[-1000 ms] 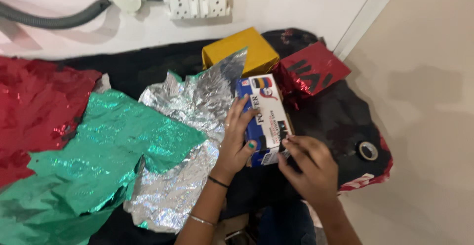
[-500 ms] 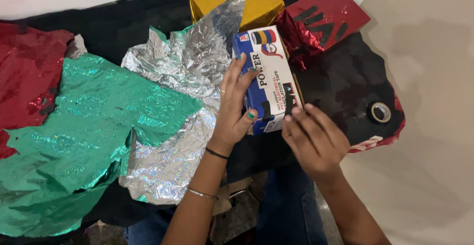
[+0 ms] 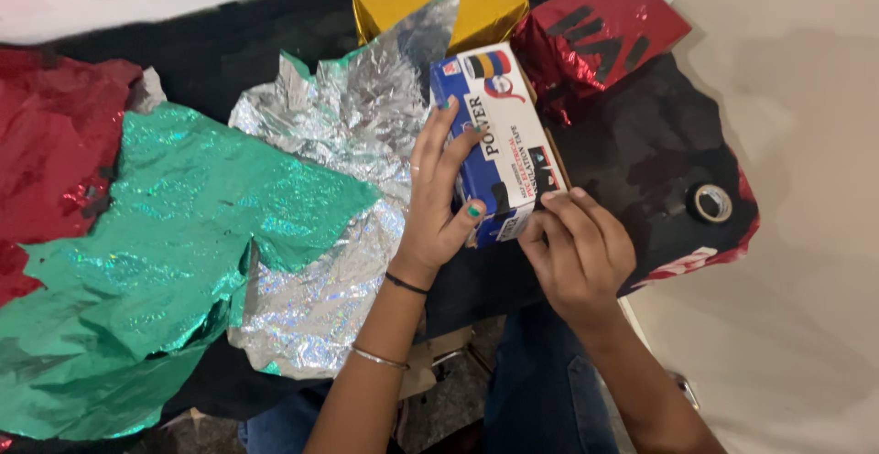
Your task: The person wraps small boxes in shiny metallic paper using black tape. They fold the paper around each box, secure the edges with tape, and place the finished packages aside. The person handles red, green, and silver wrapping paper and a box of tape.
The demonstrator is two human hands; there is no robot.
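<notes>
Along the left edge of the black cloth (image 3: 275,60) lies a crumpled red foil sheet (image 3: 55,143), overlapped on its right by a large green foil sheet (image 3: 183,253) that runs down to the near left corner. Next to the right, a wrinkled silver foil sheet (image 3: 348,170) lies partly under the green one and rises to a point near the far edge. Past its tip, at the far edge, stands a box wrapped in gold paper (image 3: 439,1). The left hand (image 3: 439,198), with a dark band and a thin bangle on its wrist and forearm, is clasped around the left long side of a blue and white carton (image 3: 499,143), fingers on its top face and thumb at its near end. The carton lies lengthwise toward the far edge, between the silver sheet and the bare cloth. The right hand (image 3: 577,253) is bent at the carton's near end, fingertips pinching there; what they pinch cannot be made out. Just right of the gold box lies a parcel in red foil with black tape strips (image 3: 604,24). Near the right edge rests a small roll of black tape (image 3: 710,202), well apart from both hands.
</notes>
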